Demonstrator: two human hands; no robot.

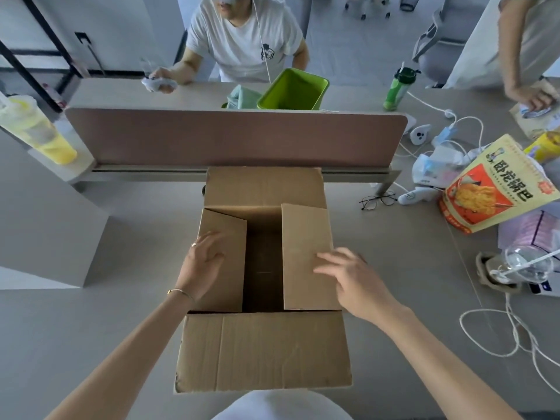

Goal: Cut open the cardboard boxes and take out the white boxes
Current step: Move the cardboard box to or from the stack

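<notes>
**Both hands on the inner flaps of an open carton**

The left hand [203,259] lies flat, fingers spread, on the left inner flap [224,262]. The right hand [353,278] rests with relaxed straight fingers on the right inner flap [306,256]. Neither grips anything. The cardboard box [263,353] sits on the grey table [91,328], outer flaps folded out, dark interior showing between the flaps. A pink divider [236,136] stands behind; glasses [378,200] and a snack bag [497,189] lie to the right.

Both forearms reach forward, left hand [203,262] and right hand [351,277] palm-down with fingers loosely spread
</notes>
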